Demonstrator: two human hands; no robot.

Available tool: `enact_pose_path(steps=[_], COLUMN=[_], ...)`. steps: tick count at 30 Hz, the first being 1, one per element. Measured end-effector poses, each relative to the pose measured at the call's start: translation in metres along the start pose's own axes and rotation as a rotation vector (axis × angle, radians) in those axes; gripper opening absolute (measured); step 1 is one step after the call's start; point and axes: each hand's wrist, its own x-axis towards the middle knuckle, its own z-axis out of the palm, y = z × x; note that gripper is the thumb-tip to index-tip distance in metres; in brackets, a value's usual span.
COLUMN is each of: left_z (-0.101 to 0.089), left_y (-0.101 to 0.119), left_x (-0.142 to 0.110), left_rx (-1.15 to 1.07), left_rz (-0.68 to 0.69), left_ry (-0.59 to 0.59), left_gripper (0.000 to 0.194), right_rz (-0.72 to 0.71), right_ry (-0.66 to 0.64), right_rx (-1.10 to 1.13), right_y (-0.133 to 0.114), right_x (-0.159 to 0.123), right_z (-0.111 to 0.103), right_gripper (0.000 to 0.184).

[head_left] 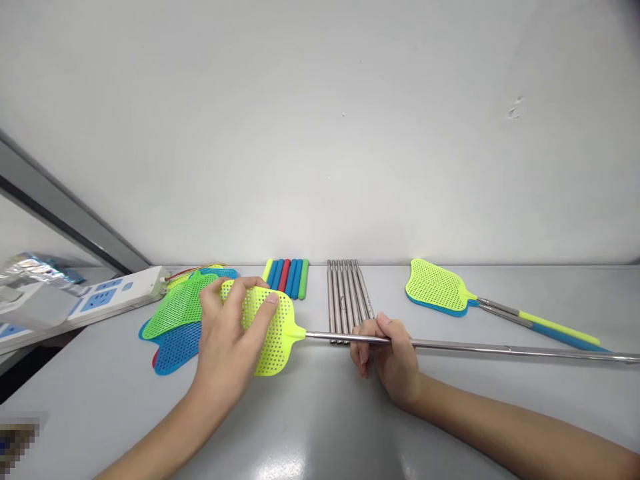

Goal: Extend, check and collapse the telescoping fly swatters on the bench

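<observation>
My left hand (227,327) grips the perforated yellow head of a fly swatter (280,340), thumb on its front face. A long extended metal rod (460,346) runs from the swatter's neck off toward the right edge. Around that rod, a short way from the neck, the fingers of my right hand (390,353) are closed. Just behind my right hand lies a row of metal telescopic rods (345,293). Behind my left hand are loose green and blue swatter heads (180,313), partly hidden by it.
Several coloured handle tubes (287,277) lie against the wall. To the right rest two swatters with rods and grips, a yellow one (435,287) over a blue one (463,312). A white power strip (120,293) sits on the left of the grey table (320,413).
</observation>
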Motion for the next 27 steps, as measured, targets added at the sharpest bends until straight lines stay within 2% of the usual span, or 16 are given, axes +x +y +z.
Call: enact_pose_path(steps=[22, 27], left_z=[0.0007, 0.0011], left_y=[0.0001, -0.0027], left_x=[-0.0011, 0.0011], left_rx=[0.008, 0.077], left_rz=[0.001, -0.004], left_ry=[-0.014, -0.104], left_gripper=[0.030, 0.036], right_rz=[0.001, -0.014], right_ry=[0.012, 0.024], right_rx=[0.027, 0.014], right_y=[-0.0007, -0.0003], right_x=[0.0006, 0.0010], right_z=[0.0016, 0.0027], right_gripper=[0.049, 0.050])
